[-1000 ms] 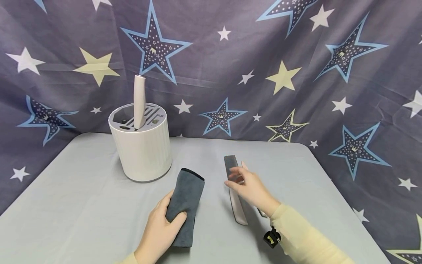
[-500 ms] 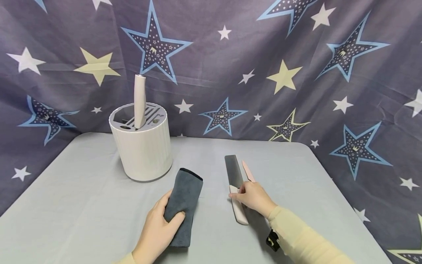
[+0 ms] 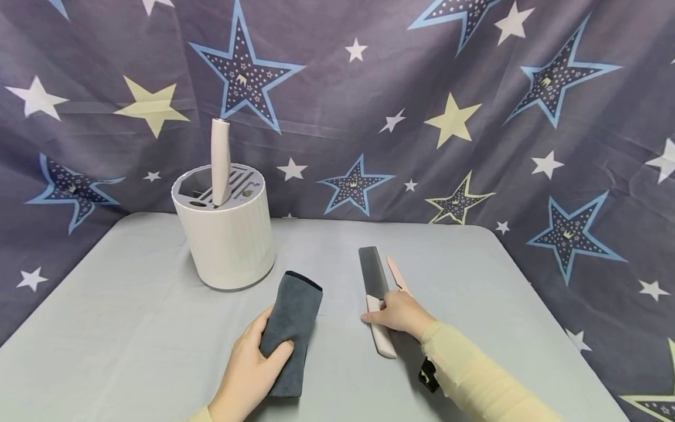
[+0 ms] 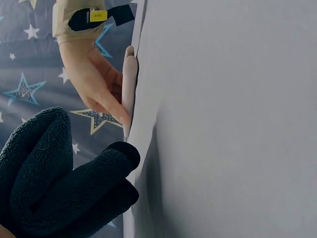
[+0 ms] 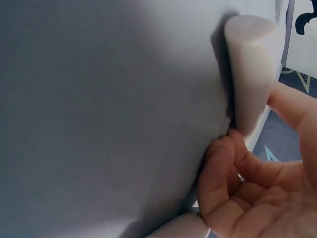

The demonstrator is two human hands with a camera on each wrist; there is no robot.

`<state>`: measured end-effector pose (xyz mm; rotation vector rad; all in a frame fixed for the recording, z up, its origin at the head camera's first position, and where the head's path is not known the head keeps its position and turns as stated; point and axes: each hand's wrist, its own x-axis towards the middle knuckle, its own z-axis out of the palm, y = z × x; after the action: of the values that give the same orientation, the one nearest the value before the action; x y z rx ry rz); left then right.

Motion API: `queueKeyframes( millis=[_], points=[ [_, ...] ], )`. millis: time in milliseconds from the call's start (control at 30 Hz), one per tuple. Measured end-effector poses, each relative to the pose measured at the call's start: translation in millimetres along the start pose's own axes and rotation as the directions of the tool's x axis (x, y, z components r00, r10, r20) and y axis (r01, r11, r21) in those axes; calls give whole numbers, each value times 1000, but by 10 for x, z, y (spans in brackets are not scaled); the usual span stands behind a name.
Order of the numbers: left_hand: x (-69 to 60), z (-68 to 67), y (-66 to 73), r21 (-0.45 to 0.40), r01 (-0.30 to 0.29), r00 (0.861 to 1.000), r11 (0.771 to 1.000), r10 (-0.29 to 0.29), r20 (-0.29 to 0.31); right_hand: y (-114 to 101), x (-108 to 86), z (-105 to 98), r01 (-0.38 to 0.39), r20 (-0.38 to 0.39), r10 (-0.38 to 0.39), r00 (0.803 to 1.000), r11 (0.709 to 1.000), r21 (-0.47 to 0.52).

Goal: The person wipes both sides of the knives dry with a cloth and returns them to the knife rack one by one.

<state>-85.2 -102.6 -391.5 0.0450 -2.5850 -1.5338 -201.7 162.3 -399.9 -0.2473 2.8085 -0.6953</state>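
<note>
In the head view my left hand (image 3: 252, 364) grips a folded dark grey cloth (image 3: 293, 334), thumb on top. My right hand (image 3: 402, 313) has thumb and fingers on either side of the pale handle (image 3: 383, 337) of a wide-bladed knife (image 3: 373, 272), which lies on the table. A smaller pink-bladed knife (image 3: 397, 274) lies just right of it, its handle hidden by the right hand. The right wrist view shows the thumb and curled fingers at the pale handle (image 5: 251, 74). In the left wrist view the cloth (image 4: 69, 188) is folded in layers.
A white ribbed knife block (image 3: 227, 243) stands at the back left of the grey table (image 3: 132, 328), with one pale-handled knife (image 3: 221, 161) upright in its slotted top. A star-patterned curtain (image 3: 327, 105) hangs behind and at the sides.
My right hand has come down from above the wide blade to its handle and taken hold there. The left hand and cloth have shifted slightly left.
</note>
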Motion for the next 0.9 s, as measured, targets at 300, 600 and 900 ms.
queueKeyframes(
  millis=[300,600,900],
  points=[
    [21,-51,-24,40,-38,999,998,39,-12,41,11,-32,-28,44,26,999,998,51],
    [80,-179,-26,142,-151,987,978,156,-24,54,-61,-136,-163,114,137,984,949,268],
    [106,-314,32,269,-278,957,922,291,-7,74,-155,-196,-145,87,123,989,937,317]
  ],
)
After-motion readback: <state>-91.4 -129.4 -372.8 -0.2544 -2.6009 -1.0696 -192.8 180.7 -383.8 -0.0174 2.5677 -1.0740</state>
